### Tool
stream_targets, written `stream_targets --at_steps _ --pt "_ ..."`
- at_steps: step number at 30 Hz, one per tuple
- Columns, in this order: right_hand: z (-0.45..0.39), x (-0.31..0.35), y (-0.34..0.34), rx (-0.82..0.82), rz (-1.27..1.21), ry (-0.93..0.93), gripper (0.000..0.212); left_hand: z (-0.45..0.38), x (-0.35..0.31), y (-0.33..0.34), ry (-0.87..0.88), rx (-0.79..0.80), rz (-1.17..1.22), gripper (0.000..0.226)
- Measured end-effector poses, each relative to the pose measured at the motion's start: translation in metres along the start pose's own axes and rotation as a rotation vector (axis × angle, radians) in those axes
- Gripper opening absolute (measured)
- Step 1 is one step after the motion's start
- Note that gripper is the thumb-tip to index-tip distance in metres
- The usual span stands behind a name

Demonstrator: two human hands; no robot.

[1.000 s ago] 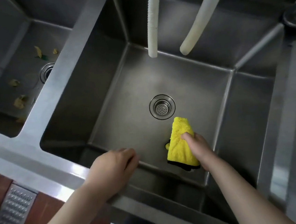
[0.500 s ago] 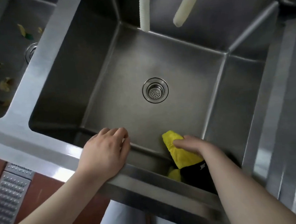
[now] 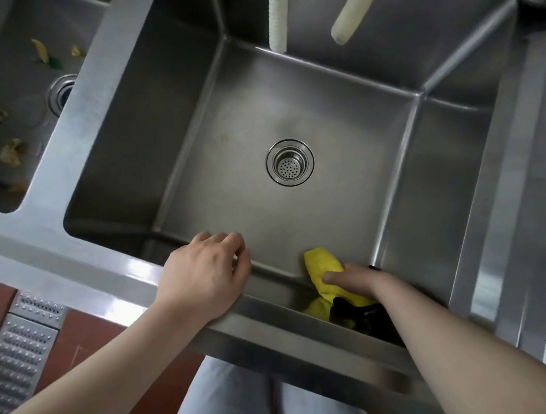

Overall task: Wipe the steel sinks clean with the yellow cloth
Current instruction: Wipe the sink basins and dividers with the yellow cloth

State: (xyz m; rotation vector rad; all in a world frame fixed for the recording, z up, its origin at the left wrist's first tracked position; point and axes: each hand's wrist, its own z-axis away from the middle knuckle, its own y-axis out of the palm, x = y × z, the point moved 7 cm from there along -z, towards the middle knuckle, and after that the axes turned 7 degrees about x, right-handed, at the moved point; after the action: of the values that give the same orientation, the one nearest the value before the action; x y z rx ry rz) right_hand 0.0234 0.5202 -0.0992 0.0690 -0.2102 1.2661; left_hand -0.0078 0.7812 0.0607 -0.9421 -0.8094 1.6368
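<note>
At the near wall of the big steel sink [image 3: 190,121], low down where wall meets floor, the right hand [image 3: 352,281] grips the yellow cloth [image 3: 322,263], thumb and fingers curled round its bunched middle and pressing it to the metal. The cloth is a thick, fluffy microfibre, bright yellow with a black edge or underside showing under the wrist; one rounded end sticks out toward the drain [image 3: 290,162], and another yellow fold hangs lower against the wall. No writing or brand can be read anywhere. The left hand [image 3: 205,276] rests on the sink's front rim [image 3: 111,272], fingers loosely bent over the edge and holding nothing. The sink is a deep, square, brushed-steel basin with sharp creased corners, and its round drain has a perforated strainer cup. Two pale ribbed hoses [image 3: 277,9] hang in from the far side. To the left, past a flat steel divider, a second sink [image 3: 4,99] holds yellowish scraps [image 3: 11,152] around its own drain.
</note>
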Motion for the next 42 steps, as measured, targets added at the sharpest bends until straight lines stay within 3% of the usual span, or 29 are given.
stream_targets --at_steps 6,13,21,24,29,32,36,39,42 --pt "0.017 0.004 0.001 -0.004 -0.003 -0.007 0.049 -0.002 0.0 0.001 -0.005 0.029 -0.028 0.038" --pt "0.068 0.015 0.002 -0.03 -0.07 -0.126 0.019 -0.001 -0.001 0.002 0.009 0.022 -0.031 0.038" --pt "0.13 0.022 0.005 0.11 -0.243 -0.276 0.019 -0.003 -0.002 0.003 0.041 0.051 0.007 0.039" --pt "0.135 0.029 0.012 0.145 -0.334 -0.321 0.037 -0.003 -0.002 0.004 0.053 0.039 0.014 0.048" --pt "0.099 0.04 0.022 0.038 -0.239 -0.313 0.046 -0.004 -0.002 0.004 0.049 0.049 0.019 0.039" --pt "0.081 0.053 0.028 0.078 -0.115 -0.296 0.03 -0.004 -0.002 0.004 0.049 0.043 0.021 0.044" --pt "0.064 0.064 0.032 0.158 -0.131 -0.312 0.038 -0.003 -0.002 0.003 0.052 0.045 0.009 0.048" --pt "0.046 0.065 0.035 0.144 -0.107 -0.315 0.042 -0.004 -0.002 0.004 0.047 0.048 -0.01 0.037" --pt "0.03 0.068 0.038 0.146 -0.103 -0.324 0.036 -0.004 -0.002 0.004 0.052 0.055 -0.009 0.032"
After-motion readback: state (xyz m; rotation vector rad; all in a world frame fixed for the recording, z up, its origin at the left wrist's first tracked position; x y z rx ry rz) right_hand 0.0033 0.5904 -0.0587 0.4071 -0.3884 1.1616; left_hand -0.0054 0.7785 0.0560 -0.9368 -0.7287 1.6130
